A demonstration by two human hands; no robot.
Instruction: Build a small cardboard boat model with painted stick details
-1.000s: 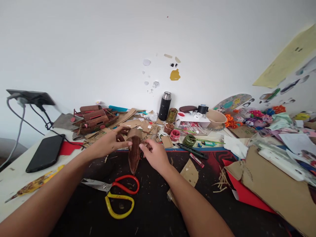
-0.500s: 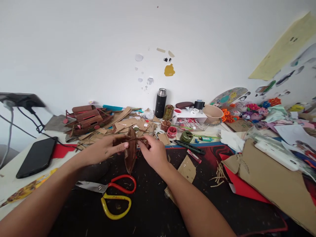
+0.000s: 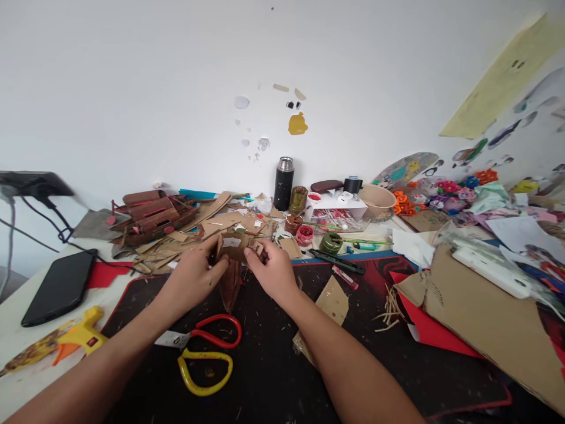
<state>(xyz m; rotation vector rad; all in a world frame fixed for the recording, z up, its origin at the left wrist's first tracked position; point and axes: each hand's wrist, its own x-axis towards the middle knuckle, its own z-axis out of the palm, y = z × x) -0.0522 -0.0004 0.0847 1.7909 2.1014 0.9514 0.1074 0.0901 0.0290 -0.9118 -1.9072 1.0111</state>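
Both hands hold a small brown cardboard model (image 3: 230, 285) above the dark mat. Its lower part is reddish brown and narrows to a point facing me. Above that, a bare cardboard face with a white printed label shows. My left hand (image 3: 192, 274) is closed on the model's left side, thumb nearest me. On the right, my right hand (image 3: 274, 272) pinches its upper edge between thumb and fingers; some fingertips are hidden. Below the model lie scissors (image 3: 205, 353) with one red and one yellow handle, their blades partly behind my left forearm.
A yellow glue gun (image 3: 82, 335) and a black phone (image 3: 59, 288) lie at left. Cardboard scraps (image 3: 225, 224) and a brown cardboard model with several drums (image 3: 152, 215) sit behind. Open paint jars (image 3: 331, 242), a box cutter (image 3: 338, 261) and a large cardboard sheet (image 3: 489, 330) are rightward.
The cardboard model has been turned, so its bare inner face and white label now show. My left hand has rotated with it, and the glue gun shows more fully.
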